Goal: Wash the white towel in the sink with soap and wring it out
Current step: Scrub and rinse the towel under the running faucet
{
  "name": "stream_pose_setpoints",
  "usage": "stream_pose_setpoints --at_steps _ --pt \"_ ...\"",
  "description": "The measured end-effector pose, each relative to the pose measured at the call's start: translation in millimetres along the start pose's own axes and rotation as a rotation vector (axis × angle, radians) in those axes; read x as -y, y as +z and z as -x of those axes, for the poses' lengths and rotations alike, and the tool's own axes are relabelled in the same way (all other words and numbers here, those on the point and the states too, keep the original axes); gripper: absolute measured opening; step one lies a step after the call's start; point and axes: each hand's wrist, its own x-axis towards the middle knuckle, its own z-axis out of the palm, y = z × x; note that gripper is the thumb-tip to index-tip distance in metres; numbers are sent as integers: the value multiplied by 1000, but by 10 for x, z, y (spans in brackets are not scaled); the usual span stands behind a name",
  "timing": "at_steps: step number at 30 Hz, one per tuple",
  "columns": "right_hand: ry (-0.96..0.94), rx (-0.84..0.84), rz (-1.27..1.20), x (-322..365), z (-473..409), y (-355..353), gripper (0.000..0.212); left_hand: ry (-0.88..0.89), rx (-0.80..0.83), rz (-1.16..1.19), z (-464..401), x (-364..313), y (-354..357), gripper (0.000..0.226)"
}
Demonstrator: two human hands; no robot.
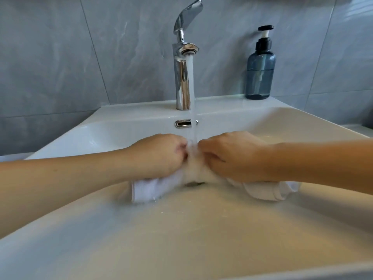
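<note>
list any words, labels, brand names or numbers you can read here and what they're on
None: no readable text shows anywhere in this view.
Soap bottle: blue-grey with a black pump, no label or print visible on the side facing the camera.
Faucet: plain chrome, no brand mark can be made out.
Sink: plain white, no marking.
White towel: held by the left hand and right hand, no tag or print visible.

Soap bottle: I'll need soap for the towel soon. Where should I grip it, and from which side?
Grip the soap bottle around its round blue body, coming from the front: it stands upright on the sink ledge near the wall. Otherwise press the black pump from above.
</note>
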Motion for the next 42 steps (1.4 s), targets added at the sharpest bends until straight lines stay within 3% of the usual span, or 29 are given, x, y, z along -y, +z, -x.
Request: stream_pose_setpoints --at_steps 2,6,10,14,17,18,21,23,24,27,29,32,34,36,38,40,42 --pt "-7 -2 -38 32 7 -21 23 -34 -45 -63 -13 -2 -5 33" --pt "81 1 1 -34 -29 -40 17 34 35 168 22 -42 11 40" --pt "-46 -17 -92 17 -17 -7 24 -49 -5 -93 -4 9 -82 30" --pt "34 -22 -72 -92 -29 -30 15 55 121 185 19 -1 -51 31" --pt "-72 -46 -142 -22 -25 -2 20 -10 -1 -58 -17 121 -80 35" --pt "-40 -54 -142 -41 -37 -1 22 -4 6 -22 -23 107 -81 37" --pt "-6 -50 -100 -118 -24 10 20 52 204 197 54 -1 -131 32" --pt "-70 -14 -176 -74 7 -8 19 -43 190 81 33 129 -213 24" --pt "-52 18 -237 -56 32 -28 22 -113 193 -7 28 173 -279 22" --pt "154 153 -179 -137 63 -235 69 -219 345 -59 53 188 -456 16" --pt "243 254 -40 -226 149 -401 72 -285 427 -107 116 91 -554 16" --pt "207 222 -81 -243 256 -525 43 -230 337 -65 144 -59 -541 33" --pt "205 129 -233 -177 248 -608 36 -87 254 39 116 -229 -469 26" --pt "301 -9 -446 -151 157 -697 29 -12 114 178 94 -352 -432 25" --pt "454 -151 -599 -156 54 -722 19 -77 -58 403 59 -345 -431 35" --pt "399 -150 -531 -79 18 -609 33 -188 -160 552 23 -251 -409 34" --pt "302 13 -531 79 24 -463 58 -241 -197 406 22 -145 -353 30"
